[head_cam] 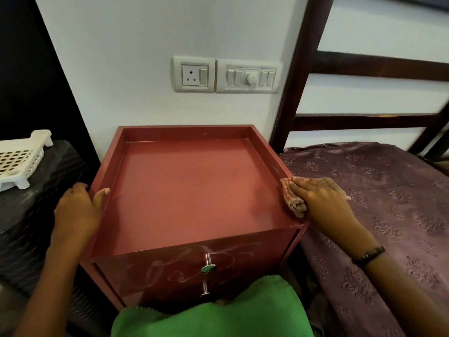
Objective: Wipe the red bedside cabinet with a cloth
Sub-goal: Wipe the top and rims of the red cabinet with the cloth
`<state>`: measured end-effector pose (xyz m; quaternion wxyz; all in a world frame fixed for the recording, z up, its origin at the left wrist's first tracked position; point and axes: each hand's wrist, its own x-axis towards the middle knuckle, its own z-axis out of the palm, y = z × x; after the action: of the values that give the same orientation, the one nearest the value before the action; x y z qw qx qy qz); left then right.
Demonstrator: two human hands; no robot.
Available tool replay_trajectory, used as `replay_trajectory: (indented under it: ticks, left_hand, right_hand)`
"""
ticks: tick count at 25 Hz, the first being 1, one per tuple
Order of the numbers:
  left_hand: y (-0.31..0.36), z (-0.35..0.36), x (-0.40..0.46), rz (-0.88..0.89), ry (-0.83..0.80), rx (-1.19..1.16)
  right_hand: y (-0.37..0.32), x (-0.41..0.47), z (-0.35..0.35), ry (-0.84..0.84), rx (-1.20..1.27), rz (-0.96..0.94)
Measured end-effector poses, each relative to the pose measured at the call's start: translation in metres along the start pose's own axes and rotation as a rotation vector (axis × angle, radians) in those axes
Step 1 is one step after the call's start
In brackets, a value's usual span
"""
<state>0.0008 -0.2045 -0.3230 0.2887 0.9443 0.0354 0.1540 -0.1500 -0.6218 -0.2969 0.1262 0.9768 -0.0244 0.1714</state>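
The red bedside cabinet [189, 186] stands against the white wall, its top a shallow tray with a raised rim. Chalky smears mark its upper drawer front, where two metal knobs [207, 265] sit one above the other. My right hand [320, 198] presses a crumpled pink checked cloth [292, 198] against the cabinet's right rim near the front corner, fingers curled over the cloth. My left hand [77, 210] grips the left rim, thumb lying on top of the edge and fingers down the outer side.
A bed with a purple patterned cover [379, 215] lies close on the right, its dark wooden frame [298, 69] behind. A white plastic basket [21, 159] rests on a dark surface at left. Wall switches [226, 74] sit above the cabinet. Green clothing [211, 314] fills the bottom.
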Motion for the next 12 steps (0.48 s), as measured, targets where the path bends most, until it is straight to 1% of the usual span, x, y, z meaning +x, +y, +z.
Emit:
replay_trajectory:
  ticks: [1, 3, 5, 7, 9, 10, 11, 12]
  left_hand:
    - [-0.001, 0.000, 0.000, 0.000, 0.002, -0.005]
    - [-0.002, 0.001, 0.001, 0.002, 0.005, -0.010]
    - [-0.003, 0.002, 0.001, 0.009, 0.005, -0.013]
    - [-0.004, 0.002, 0.002, 0.014, 0.007, -0.012]
    - [-0.004, 0.002, 0.002, 0.010, 0.004, -0.010]
    - [-0.003, 0.002, 0.002, 0.013, 0.002, -0.012]
    - [-0.002, 0.002, 0.002, 0.014, 0.001, -0.018]
    - [-0.002, 0.001, 0.002, 0.015, -0.001, -0.025]
  right_hand:
    - [-0.001, -0.018, -0.001, 0.080, -0.073, -0.061]
    - [-0.004, -0.055, -0.005, 0.164, -0.199, -0.167]
    - [-0.004, -0.073, -0.010, 0.139, -0.307, -0.249]
    - [-0.006, -0.070, -0.004, 0.028, -0.482, -0.302]
    - [-0.023, -0.049, -0.002, -0.211, -0.710, -0.320]
    - [-0.032, -0.035, -0.004, -0.369, -0.811, -0.306]
    - [-0.039, -0.019, -0.001, -0.442, -0.857, -0.297]
    - [-0.045, 0.000, 0.001, -0.467, -0.871, -0.289]
